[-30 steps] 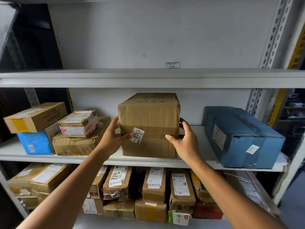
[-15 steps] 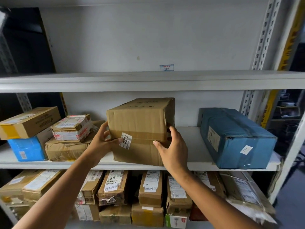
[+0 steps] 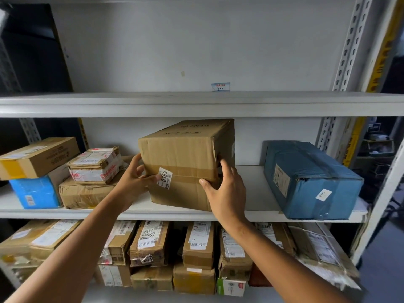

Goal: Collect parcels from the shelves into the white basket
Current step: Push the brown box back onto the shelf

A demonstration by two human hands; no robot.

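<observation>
A large brown cardboard parcel with a white "0393" sticker stands on the middle shelf, turned at an angle with its front left corner toward me. My left hand grips its left side, thumb on the front face by the sticker. My right hand grips its right front edge, fingers curled round the corner. The white basket is not in view.
A blue wrapped parcel lies at the right of the same shelf. Several stacked boxes sit at the left. The lower shelf holds several taped parcels. The upper shelf board runs just above the held box.
The parcel has been twisted and drawn forward toward the shelf's front edge. Both hands stayed on its sides.
</observation>
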